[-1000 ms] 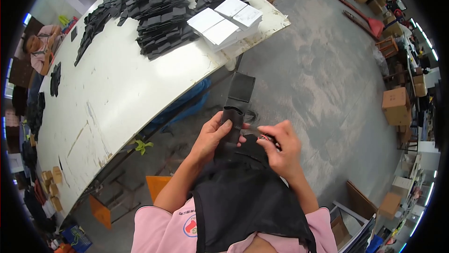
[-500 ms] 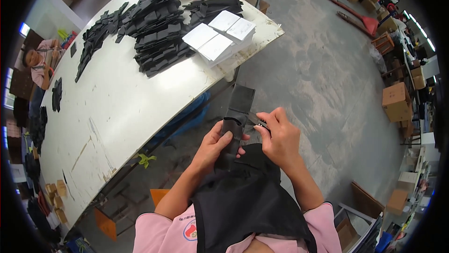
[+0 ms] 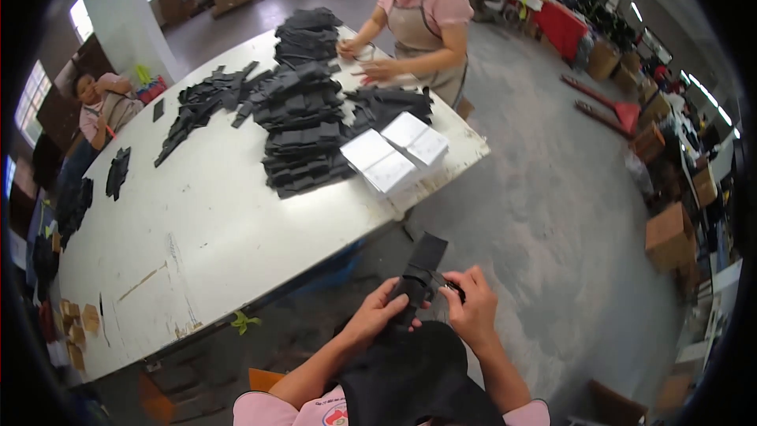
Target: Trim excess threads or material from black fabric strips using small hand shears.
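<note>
Above my lap, my left hand [image 3: 377, 312] is closed round a black fabric piece [image 3: 428, 251], the thumb lying on top. Its flat end sticks up beyond my fingers, and the lower part is folded or rolled over. Beside it, my right hand [image 3: 475, 308] grips small thread snips [image 3: 455, 290] with dark handles. The blades point left to the fabric's edge; blur hides whether they touch it.
A white table [image 3: 213, 225] stands ahead and left, bearing piles of black fabric pieces [image 3: 300, 122] and stacked white cards [image 3: 378, 162]. A co-worker [image 3: 430, 28] works at its far side; another person [image 3: 102, 107] is at the left. A red pallet jack [image 3: 623, 115] and cartons [image 3: 669, 237] stand right.
My view has tilted up, so table and hands sit lower in the picture and more of the co-worker shows. Both hands keep hold of the fabric piece and the snips, close together.
</note>
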Demonstrator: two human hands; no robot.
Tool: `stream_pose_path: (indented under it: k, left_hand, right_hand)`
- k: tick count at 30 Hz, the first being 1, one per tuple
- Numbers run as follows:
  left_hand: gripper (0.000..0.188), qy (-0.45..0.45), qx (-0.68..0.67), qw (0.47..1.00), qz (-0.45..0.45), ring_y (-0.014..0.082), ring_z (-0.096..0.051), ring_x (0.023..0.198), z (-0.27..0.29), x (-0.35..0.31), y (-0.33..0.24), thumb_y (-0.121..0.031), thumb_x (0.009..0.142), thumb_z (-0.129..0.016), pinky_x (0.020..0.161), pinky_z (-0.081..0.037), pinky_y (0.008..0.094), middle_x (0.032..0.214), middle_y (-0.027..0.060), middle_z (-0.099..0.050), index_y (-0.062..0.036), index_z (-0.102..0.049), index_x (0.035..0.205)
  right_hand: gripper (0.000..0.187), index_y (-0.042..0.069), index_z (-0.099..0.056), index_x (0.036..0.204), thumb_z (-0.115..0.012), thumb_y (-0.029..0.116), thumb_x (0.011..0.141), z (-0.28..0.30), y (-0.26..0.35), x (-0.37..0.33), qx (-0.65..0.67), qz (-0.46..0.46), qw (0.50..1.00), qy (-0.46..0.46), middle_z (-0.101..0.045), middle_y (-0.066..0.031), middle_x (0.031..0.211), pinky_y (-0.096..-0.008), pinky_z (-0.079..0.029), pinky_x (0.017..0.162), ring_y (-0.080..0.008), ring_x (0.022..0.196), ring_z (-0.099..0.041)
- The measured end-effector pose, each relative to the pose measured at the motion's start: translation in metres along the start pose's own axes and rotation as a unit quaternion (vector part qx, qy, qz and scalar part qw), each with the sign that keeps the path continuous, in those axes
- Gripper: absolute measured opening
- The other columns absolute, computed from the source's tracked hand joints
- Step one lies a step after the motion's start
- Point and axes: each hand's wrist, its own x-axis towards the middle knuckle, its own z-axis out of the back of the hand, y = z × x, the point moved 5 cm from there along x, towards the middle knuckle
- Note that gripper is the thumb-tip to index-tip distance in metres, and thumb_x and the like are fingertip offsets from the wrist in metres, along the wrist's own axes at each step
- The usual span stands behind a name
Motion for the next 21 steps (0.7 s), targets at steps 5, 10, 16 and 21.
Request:
stream_pose_path:
  k: [5, 10, 16, 21]
  left_hand:
    - [0.04, -0.013, 0.042, 0.999, -0.024, 0.0127, -0.062, 0.079, -0.001, -0.003, -0.004, -0.019, 0.095, -0.051, 0.071, -0.051, 0.0263, 0.105, 0.0085, -0.062, -0.0052, -0.039, 0.13]
    - [0.036, -0.012, 0.114, 0.992, -0.051, 0.0138, -0.062, 0.086, 0.005, 0.003, 0.002, -0.019, 0.094, -0.052, 0.074, -0.051, 0.0274, 0.111, 0.0112, -0.06, -0.0047, -0.041, 0.125]
    - [0.034, 0.006, 0.111, 0.994, -0.02, 0.013, -0.062, 0.08, -0.016, 0.006, 0.0, -0.017, 0.092, -0.053, 0.067, -0.051, 0.0269, 0.097, 0.0086, -0.058, -0.0028, -0.04, 0.12]
    - [0.034, 0.018, 0.113, 0.993, 0.013, 0.0141, -0.062, 0.079, -0.018, -0.001, 0.013, -0.015, 0.092, -0.052, 0.066, -0.051, 0.0273, 0.098, 0.0083, -0.058, -0.0029, -0.038, 0.122]
  right_hand:
    - [0.013, -0.001, -0.064, 0.092, -0.063, -0.001, 0.079, -0.013, -0.021, -0.006, 0.312, -0.204, 0.928, 0.01, -0.05, -0.0019, 0.08, -0.0217, -0.043, 0.052, -0.0098, 0.062, -0.056]
    - [0.018, -0.001, -0.06, 0.096, -0.065, -0.002, 0.078, -0.025, -0.037, -0.021, 0.537, -0.345, 0.768, 0.058, -0.049, 0.0001, 0.082, -0.0194, -0.043, 0.054, -0.0065, 0.065, -0.052]
    - [0.018, 0.004, -0.059, 0.09, -0.066, -0.001, 0.074, -0.01, -0.013, 0.007, 0.213, -0.128, 0.968, -0.04, -0.042, -0.0013, 0.076, -0.0229, -0.033, 0.058, -0.0098, 0.065, -0.041]
    - [0.012, 0.002, -0.056, 0.083, -0.066, 0.001, 0.077, -0.017, -0.026, -0.017, 0.248, -0.153, 0.956, -0.033, -0.041, -0.0001, 0.075, -0.0225, -0.032, 0.057, -0.0092, 0.064, -0.04]
